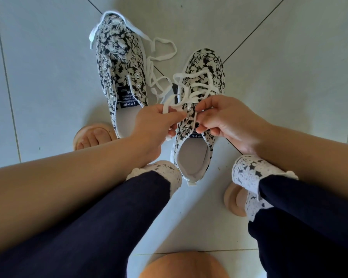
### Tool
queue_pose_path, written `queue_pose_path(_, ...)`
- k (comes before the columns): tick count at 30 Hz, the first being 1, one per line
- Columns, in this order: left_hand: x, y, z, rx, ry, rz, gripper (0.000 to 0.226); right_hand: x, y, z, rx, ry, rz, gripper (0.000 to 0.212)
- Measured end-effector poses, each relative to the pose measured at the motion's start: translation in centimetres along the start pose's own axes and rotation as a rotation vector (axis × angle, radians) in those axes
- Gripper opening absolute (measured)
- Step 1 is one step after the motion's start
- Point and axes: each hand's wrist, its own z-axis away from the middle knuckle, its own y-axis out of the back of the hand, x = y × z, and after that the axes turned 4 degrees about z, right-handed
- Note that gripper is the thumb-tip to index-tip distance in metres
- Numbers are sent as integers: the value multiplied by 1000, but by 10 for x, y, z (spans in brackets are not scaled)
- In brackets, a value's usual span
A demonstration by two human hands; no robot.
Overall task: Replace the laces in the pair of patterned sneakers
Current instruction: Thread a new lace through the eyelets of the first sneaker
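Note:
Two black-and-white floral sneakers stand on the tiled floor, toes pointing away from me. The right sneaker (pixel 201 77) has a white lace (pixel 197 85) threaded loosely through its eyelets. My left hand (pixel 155 125) pinches a length of that lace beside the upper eyelets. My right hand (pixel 223 119) pinches the lace at the shoe's eyelet flap. The left sneaker (pixel 119 63) has bare eyelets, and a loose white lace (pixel 159 57) is draped over its toe and trails on the floor beside it.
My knees in dark trousers with lace cuffs (pixel 249 175) frame the right sneaker. My feet in tan sandals (pixel 92 137) rest on the pale floor tiles (pixel 279 77), one close to the left sneaker's heel. An orange rounded object (pixel 185 265) sits at the bottom edge.

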Motion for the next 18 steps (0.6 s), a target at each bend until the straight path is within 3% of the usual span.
queue_pose_path(7,-2,-3,1,-28,99,144,18,-2,-3,-3,53,265,454,27)
queue_pose_path(10,-1,-3,2,-66,95,104,13,3,-4,-6,132,373,648,22)
queue_pose_path(14,3,-3,4,-113,45,22,7,5,4,-4,187,430,725,21)
queue_pose_path(18,8,-4,5,-120,-28,-52,7,-1,6,2,195,574,1016,25)
